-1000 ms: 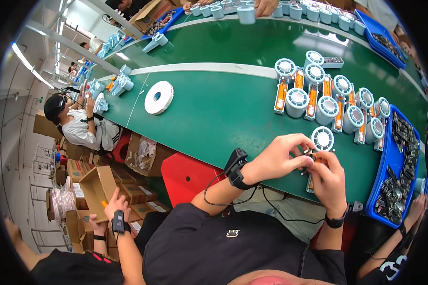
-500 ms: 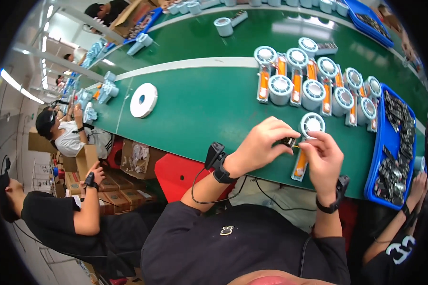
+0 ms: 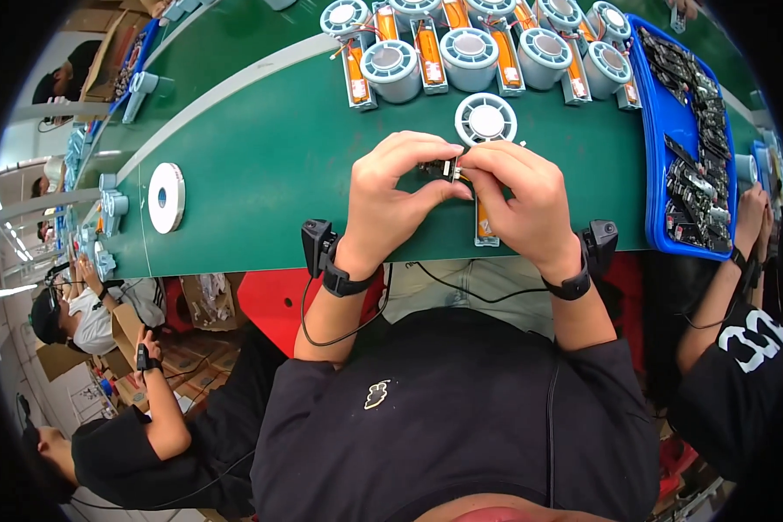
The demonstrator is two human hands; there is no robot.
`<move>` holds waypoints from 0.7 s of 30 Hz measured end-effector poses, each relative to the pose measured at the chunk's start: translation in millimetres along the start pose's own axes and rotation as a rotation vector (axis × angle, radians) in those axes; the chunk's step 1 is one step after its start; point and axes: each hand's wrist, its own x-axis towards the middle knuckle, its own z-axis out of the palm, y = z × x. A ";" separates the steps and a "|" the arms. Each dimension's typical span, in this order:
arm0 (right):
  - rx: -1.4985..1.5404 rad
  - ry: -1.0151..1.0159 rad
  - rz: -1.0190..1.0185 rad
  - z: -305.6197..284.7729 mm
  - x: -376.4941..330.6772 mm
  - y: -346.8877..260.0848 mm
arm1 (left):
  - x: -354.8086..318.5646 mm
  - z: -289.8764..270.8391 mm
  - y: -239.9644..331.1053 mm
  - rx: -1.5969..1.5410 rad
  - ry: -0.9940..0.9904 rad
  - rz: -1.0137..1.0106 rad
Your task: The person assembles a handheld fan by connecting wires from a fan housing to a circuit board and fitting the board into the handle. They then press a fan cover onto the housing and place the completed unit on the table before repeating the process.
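Note:
My left hand (image 3: pixel 390 196) pinches a small dark circuit board (image 3: pixel 438 167) between thumb and fingertips. At the board's right edge, my right hand (image 3: pixel 528 202) has its thumb and fingers closed on a small pale wire connector (image 3: pixel 463 174), mostly covered by the fingertips. Whether the connector is seated in the board cannot be made out. Just beyond the hands stands a light blue housing with a round vented head (image 3: pixel 485 117). Its handle runs toward me under my hands, with an orange battery (image 3: pixel 485 228) showing in it.
Several similar light blue housings (image 3: pixel 469 54) with orange batteries stand in rows farther back. A blue tray (image 3: pixel 657 187) of dark circuit boards (image 3: pixel 698 196) lies to the right. A white roll (image 3: pixel 166 198) rests on the green table (image 3: pixel 261 174) at left. Other people sit on both sides.
The view has shifted, so the table items appear higher and farther left. My hands have drawn closer together, with the right fingertips now meeting the circuit board in my left hand.

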 end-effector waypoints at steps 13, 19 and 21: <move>0.295 -0.029 0.424 -0.5 -17.4 -26.7 | -6.8 18.1 7.4 0.281 0.223 0.219; 0.304 0.132 0.392 8.4 -18.9 -26.9 | -8.6 22.2 14.3 0.399 0.287 0.281; 0.298 0.132 0.361 4.6 -13.6 -25.3 | -10.2 15.9 13.6 0.457 0.257 0.251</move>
